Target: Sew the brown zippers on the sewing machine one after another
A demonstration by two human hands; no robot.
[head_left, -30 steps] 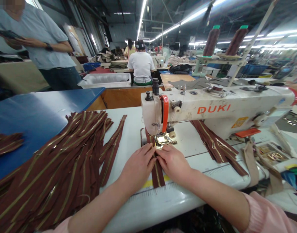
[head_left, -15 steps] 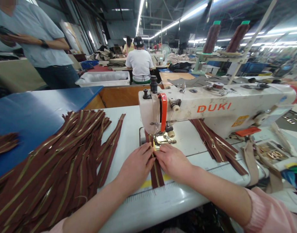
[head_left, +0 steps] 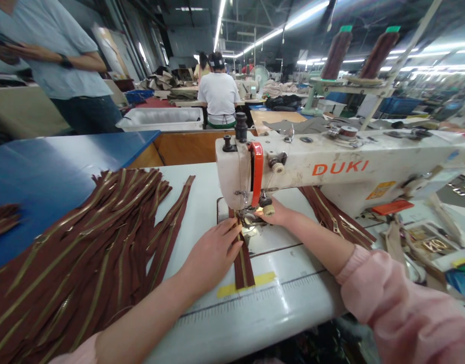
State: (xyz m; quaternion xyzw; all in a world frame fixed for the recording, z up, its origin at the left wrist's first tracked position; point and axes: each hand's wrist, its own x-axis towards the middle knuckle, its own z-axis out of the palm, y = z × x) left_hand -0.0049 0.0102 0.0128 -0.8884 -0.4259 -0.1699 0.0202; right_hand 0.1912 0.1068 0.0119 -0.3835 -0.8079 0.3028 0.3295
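A brown zipper (head_left: pixel 243 268) with metal teeth runs lengthwise under the needle area of a white sewing machine (head_left: pixel 293 159). My left hand (head_left: pixel 217 247) rests at its left side, fingers and thumb holding the tape down just in front of the presser foot (head_left: pixel 249 218). Behind and right of the foot is my right hand (head_left: pixel 275 211); the machine head hides its fingertips, so I cannot tell what they hold. The zipper's near end lies flat over a yellow tape strip (head_left: pixel 264 279) on the table.
A large pile of brown zippers (head_left: pixel 91 237) covers the left side. More zippers (head_left: pixel 323 212) lie under the machine arm. At right is a tray of metal parts (head_left: pixel 431 242). Two thread cones (head_left: pixel 337 53) stand behind. A person (head_left: pixel 73 65) stands at left; another person (head_left: pixel 219 91) sits ahead.
My right hand has left the zipper's near part and moved forward, behind the presser foot. My left hand stays on the zipper. The view has shifted slightly.
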